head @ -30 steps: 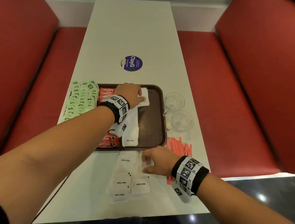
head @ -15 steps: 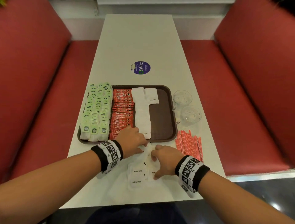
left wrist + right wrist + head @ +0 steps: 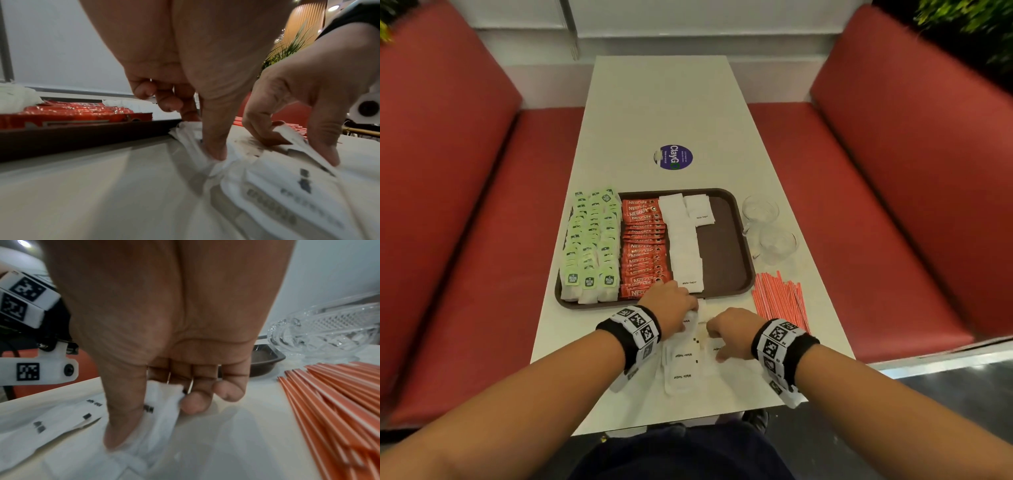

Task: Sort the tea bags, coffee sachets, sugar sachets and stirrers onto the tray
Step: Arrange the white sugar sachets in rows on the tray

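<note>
A brown tray (image 3: 726, 270) holds rows of green tea bags (image 3: 592, 246), red coffee sachets (image 3: 643, 246) and white sugar sachets (image 3: 683, 240). Loose sugar sachets (image 3: 683, 366) lie on the table just in front of the tray. My left hand (image 3: 690, 313) pinches one of them (image 3: 191, 129) between thumb and fingers, close to the tray's near rim. Beside it, my right hand (image 3: 714, 334) pinches another sachet (image 3: 162, 399) from the same pile. Orange stirrers (image 3: 779, 298) lie in a heap on the table, right of my right hand.
Two clear glass bowls (image 3: 768, 226) stand on the table right of the tray. A round purple sticker (image 3: 673, 157) is on the white table beyond the tray. Red bench seats (image 3: 893, 205) flank the table on both sides.
My left hand has come back from the far end of the tray to the loose sugar pile and pinched a sachet. My right hand has shifted a little left within the pile.
</note>
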{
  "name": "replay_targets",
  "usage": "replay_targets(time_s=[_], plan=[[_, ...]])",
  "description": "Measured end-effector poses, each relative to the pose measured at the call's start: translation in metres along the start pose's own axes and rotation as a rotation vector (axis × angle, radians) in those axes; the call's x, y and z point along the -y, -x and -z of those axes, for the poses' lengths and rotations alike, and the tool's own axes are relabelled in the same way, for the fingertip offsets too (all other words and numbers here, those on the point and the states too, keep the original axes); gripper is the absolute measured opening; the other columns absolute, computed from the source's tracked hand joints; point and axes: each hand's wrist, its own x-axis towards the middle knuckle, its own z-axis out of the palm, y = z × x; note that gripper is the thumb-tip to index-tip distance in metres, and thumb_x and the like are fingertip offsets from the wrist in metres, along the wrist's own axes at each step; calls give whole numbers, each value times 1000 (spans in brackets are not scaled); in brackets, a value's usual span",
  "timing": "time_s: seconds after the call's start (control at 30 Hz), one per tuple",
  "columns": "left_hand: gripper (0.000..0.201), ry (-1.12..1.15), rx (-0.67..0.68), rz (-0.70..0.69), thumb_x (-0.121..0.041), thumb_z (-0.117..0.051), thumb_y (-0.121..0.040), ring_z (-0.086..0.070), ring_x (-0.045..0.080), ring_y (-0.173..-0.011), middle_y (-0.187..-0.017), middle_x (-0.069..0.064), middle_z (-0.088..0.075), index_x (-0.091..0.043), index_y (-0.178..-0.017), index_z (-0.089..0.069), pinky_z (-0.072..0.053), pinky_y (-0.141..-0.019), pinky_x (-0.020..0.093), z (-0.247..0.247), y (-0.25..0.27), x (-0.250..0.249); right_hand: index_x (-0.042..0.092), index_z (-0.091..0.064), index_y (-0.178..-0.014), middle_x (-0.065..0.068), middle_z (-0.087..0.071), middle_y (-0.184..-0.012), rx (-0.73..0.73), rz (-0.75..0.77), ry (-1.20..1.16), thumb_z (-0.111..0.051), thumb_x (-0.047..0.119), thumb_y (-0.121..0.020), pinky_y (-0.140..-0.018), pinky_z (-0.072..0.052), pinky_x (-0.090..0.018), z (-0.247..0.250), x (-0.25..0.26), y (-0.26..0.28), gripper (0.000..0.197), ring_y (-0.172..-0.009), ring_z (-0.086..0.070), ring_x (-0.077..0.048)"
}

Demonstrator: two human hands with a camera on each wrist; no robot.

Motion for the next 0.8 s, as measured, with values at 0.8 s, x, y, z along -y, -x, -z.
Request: replay_targets(time_s=[0.8], plan=[[25, 551, -262, 71, -51, -51, -97, -59, 15, -72, -78, -5, -65, -28, -101, -60, -45, -64, 30, 27, 9, 40, 14, -64, -105, 5, -53, -90, -603, 103, -331, -57, 33, -99, -73, -41, -30, 47, -13, -14, 21, -83, -52, -15]])
